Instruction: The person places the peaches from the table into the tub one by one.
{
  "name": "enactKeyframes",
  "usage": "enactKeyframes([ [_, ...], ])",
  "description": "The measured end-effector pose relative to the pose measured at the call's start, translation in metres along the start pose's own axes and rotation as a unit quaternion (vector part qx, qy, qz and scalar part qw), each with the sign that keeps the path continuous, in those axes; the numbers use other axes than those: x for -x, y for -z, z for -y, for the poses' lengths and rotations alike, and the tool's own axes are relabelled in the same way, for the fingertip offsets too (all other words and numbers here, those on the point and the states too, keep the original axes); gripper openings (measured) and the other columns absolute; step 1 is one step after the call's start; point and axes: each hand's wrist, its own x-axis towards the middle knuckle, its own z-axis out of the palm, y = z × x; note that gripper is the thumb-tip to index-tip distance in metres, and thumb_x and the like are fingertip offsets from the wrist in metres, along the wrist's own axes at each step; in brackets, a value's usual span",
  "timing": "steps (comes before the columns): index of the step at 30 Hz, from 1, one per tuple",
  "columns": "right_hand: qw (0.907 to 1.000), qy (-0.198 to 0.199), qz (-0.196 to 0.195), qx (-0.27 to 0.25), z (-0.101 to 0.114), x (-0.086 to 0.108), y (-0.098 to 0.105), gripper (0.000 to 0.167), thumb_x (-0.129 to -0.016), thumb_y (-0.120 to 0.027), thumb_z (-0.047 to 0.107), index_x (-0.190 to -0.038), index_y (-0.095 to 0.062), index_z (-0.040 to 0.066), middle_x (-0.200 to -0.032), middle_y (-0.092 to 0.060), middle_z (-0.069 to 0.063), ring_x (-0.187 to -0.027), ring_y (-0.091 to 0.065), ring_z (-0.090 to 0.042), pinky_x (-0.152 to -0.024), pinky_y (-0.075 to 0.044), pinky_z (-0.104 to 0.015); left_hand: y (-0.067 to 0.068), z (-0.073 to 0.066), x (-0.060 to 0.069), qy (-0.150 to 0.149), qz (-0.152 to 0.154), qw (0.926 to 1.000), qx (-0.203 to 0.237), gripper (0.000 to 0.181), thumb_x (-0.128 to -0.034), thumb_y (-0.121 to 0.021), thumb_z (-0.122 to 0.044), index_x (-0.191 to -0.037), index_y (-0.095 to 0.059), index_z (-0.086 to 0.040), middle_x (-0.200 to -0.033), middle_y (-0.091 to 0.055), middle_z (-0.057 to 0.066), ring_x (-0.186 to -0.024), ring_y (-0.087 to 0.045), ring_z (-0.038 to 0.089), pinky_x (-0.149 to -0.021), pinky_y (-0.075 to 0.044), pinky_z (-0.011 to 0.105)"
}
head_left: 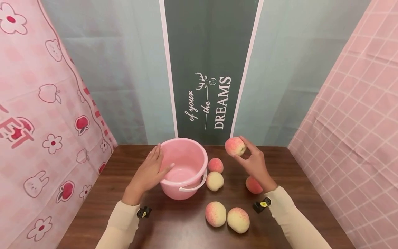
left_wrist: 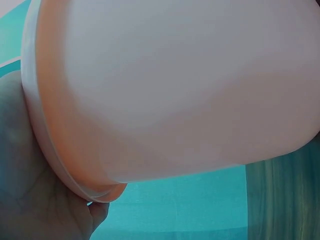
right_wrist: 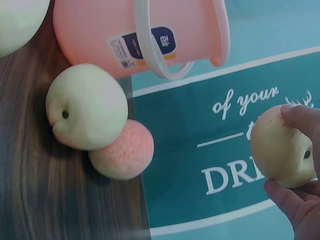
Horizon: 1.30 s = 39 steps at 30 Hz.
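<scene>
Fingers of the right hand (head_left: pixel 257 165) pinch a peach (head_left: pixel 234 146) in the air, right of the bucket (head_left: pixel 177 191); I'd squeeze lightly, keeping the left hand's (head_left: pixel 147 174) straight fingers against the rim.

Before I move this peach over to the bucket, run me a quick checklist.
1. Peach held: ok, the right hand pinches the peach.
2. Bucket upright: ok, the pink bucket stands on the table.
3. Bucket steadied: ok, the left hand rests against its rim.
4. Handle out of the way: ok, the white handle hangs outside.
5. Peach above the opening: not ok, it's to the right.
6. Grip firmness: cannot tell.
</scene>
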Motion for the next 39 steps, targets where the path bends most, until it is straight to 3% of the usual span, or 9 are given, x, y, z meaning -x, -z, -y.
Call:
enactKeyframes([
  [13, 0.9986, 0.007, 0.018, -0.048, 0.021, -0.004, -0.019, 0.080, -0.081, -0.088, 0.019, -0.151, -0.050, 0.015, -0.145, -0.057, -0.010, -0.122, -0.063, -0.028, -0.090, -0.056, -0.036, -0.001, 0.000, 0.000, 0.000, 0.005, 1.0000, -0.004, 0.092, -0.1023, -0.041, -0.062, -0.158, -0.018, 0.008, -0.168, -0.005, 0.021, -0.155, -0.008, 0.037, -0.124, -0.014, 0.052],
  [19, 0.9979, 0.029, 0.015, -0.055, 0.030, -0.008, -0.026, 0.081, -0.079, -0.089, 0.016, -0.150, -0.052, 0.018, -0.143, -0.058, -0.007, -0.121, -0.063, -0.024, -0.088, -0.058, -0.035, 0.000, -0.001, 0.000, -0.001, 0.005, 1.0000, -0.004, 0.091, -0.1026, -0.042, -0.061, -0.157, -0.019, 0.008, -0.168, -0.005, 0.022, -0.155, -0.008, 0.037, -0.124, -0.014, 0.051],
  [26, 0.9956, 0.054, 0.027, -0.072, 0.042, -0.011, -0.035, 0.081, -0.079, -0.089, 0.018, -0.150, -0.052, 0.019, -0.141, -0.060, -0.007, -0.119, -0.064, -0.025, -0.084, -0.059, -0.042, 0.001, -0.002, 0.000, -0.001, 0.003, 1.0000, 0.000, 0.090, -0.1024, -0.043, -0.060, -0.157, -0.020, 0.008, -0.167, -0.008, 0.023, -0.155, -0.008, 0.037, -0.125, -0.014, 0.051],
  [31, 0.9937, 0.075, 0.037, -0.075, 0.050, -0.014, -0.042, 0.079, -0.079, -0.089, 0.017, -0.149, -0.052, 0.018, -0.145, -0.058, -0.005, -0.120, -0.063, -0.023, -0.084, -0.060, -0.038, -0.001, -0.001, -0.001, -0.003, 0.001, 1.0000, -0.005, 0.091, -0.1025, -0.043, -0.060, -0.157, -0.020, 0.008, -0.167, -0.007, 0.023, -0.155, -0.009, 0.037, -0.125, -0.013, 0.050],
  [39, 0.9895, 0.075, 0.071, -0.101, 0.060, -0.015, -0.055, 0.081, -0.079, -0.089, 0.011, -0.150, -0.051, 0.022, -0.146, -0.056, 0.001, -0.123, -0.062, -0.019, -0.090, -0.057, -0.032, -0.002, 0.001, -0.001, -0.004, -0.003, 0.9999, -0.012, 0.089, -0.1027, -0.044, -0.059, -0.156, -0.022, 0.009, -0.166, -0.011, 0.025, -0.155, -0.011, 0.039, -0.125, -0.014, 0.051],
])
